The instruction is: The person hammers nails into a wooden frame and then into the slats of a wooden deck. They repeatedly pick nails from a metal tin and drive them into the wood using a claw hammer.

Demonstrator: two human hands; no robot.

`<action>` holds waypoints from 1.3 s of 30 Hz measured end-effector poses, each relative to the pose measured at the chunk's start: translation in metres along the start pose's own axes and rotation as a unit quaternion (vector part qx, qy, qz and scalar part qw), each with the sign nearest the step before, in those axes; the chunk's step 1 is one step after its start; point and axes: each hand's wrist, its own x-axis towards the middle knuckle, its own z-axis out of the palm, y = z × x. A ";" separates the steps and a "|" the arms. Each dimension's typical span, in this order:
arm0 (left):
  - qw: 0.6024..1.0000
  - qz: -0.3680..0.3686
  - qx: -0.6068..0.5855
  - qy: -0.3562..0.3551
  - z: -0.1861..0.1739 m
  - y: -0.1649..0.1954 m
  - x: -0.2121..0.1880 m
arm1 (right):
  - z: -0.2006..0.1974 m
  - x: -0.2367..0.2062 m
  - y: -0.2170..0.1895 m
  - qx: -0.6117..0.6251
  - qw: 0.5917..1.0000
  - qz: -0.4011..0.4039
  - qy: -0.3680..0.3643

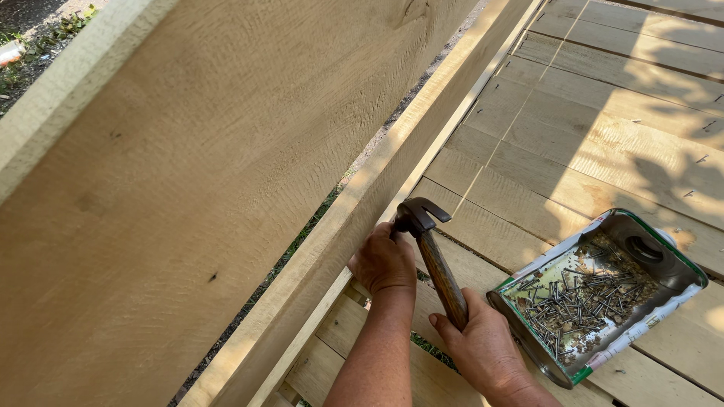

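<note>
Hammer (434, 252) sits gripped in your right hand (483, 347), its head against the long wooden beam (362, 203); your left hand (383, 262) is curled closed at the beam beside it, near the cut-open tin of nails (596, 290).

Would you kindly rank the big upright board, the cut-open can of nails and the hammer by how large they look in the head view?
1. Big upright board: fills most of the left side, though it is also nearest the camera.
2. Cut-open can of nails.
3. Hammer: smallest, partly hidden where the right hand grips its handle.
</note>
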 end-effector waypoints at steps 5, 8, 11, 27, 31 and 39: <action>1.000 0.003 -0.003 0.015 0.000 -0.001 -0.001 | 0.002 0.003 0.003 0.019 1.000 -0.001 -0.005; 0.999 0.024 -0.020 0.045 0.004 -0.004 -0.001 | -0.001 0.006 0.002 0.002 1.000 -0.005 -0.002; 0.999 0.029 -0.016 0.024 0.010 -0.011 0.001 | -0.004 0.009 0.000 -0.033 0.999 -0.016 0.001; 0.987 0.155 0.025 0.035 0.009 -0.035 -0.008 | 0.008 -0.002 0.001 0.000 0.999 -0.019 0.038; 0.992 0.123 0.024 -0.015 0.005 -0.032 -0.008 | 0.013 -0.002 0.003 0.023 0.999 0.000 0.024; 0.990 0.135 0.027 0.004 0.003 -0.030 -0.007 | 0.011 0.001 0.000 0.009 0.997 -0.037 0.068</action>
